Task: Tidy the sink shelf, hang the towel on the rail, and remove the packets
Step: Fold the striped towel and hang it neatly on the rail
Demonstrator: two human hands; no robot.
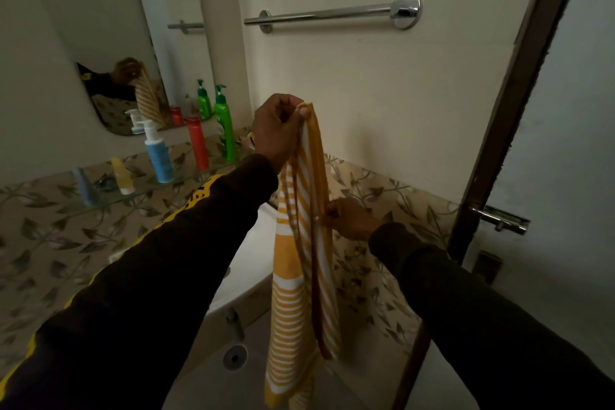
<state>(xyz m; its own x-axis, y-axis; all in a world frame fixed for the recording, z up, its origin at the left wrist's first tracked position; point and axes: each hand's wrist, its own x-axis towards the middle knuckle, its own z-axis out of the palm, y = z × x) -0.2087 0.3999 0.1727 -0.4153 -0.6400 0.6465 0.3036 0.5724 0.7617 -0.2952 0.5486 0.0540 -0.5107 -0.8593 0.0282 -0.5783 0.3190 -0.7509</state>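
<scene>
The left hand pinches the top edge of the yellow striped towel, which hangs in long folds below the bare rail and in front of the sink. The right hand holds one hanging edge lower down. The towel is bunched, so lifted as it is it would likely drape unevenly over the rail and slide off. A loose pinch could drop it into the sink. The bottles on the glass shelf stand near the left sleeve; a wide swing might topple them.
</scene>
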